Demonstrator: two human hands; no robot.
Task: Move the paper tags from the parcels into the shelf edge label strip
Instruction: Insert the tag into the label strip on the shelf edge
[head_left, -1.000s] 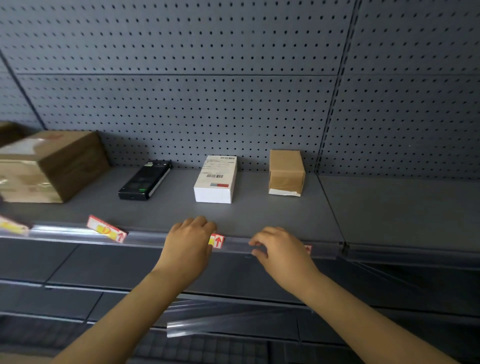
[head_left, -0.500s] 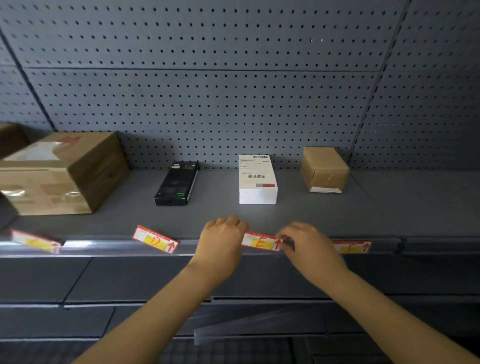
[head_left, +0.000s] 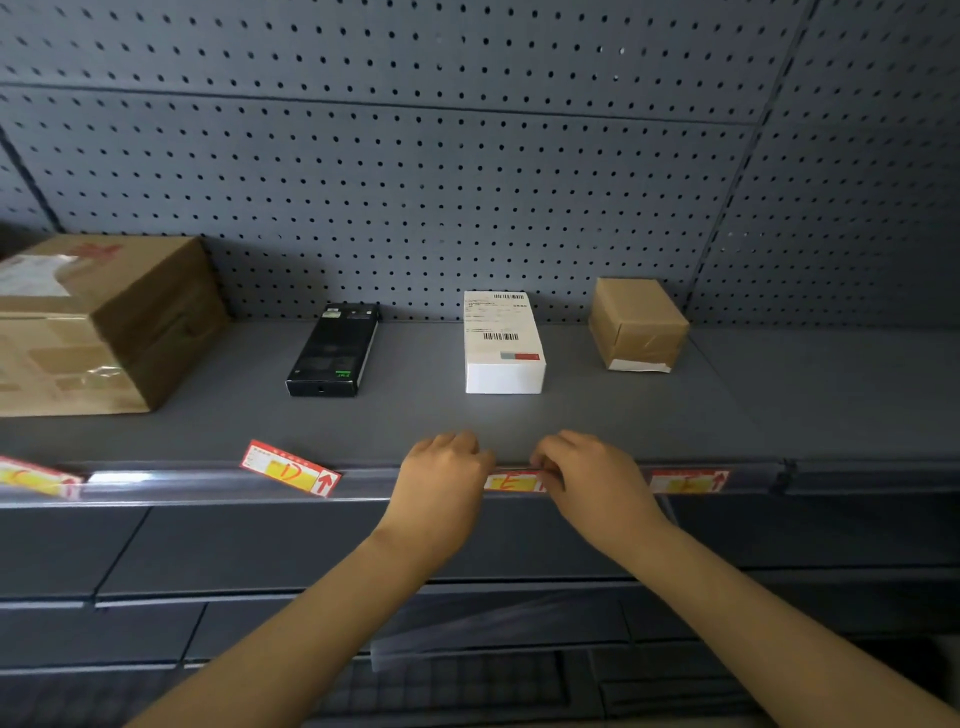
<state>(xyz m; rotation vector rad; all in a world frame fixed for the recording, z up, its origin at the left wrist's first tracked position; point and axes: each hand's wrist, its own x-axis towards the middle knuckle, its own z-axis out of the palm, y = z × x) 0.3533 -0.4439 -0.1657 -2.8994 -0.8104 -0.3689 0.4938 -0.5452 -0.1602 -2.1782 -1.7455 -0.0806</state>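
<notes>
The tag (head_left: 511, 480) marked E is pinched at both ends, low in the clear strip (head_left: 208, 480) on the shelf edge: the left hand (head_left: 441, 475) is curled over one end, the right hand (head_left: 589, 475) closed on the other. If the ends are pressed unevenly, the paper could buckle or sit crooked, like the D tag (head_left: 291, 470) left of the left hand, which is tilted and half out. The tag (head_left: 688, 480) right of the right hand lies flat.
</notes>
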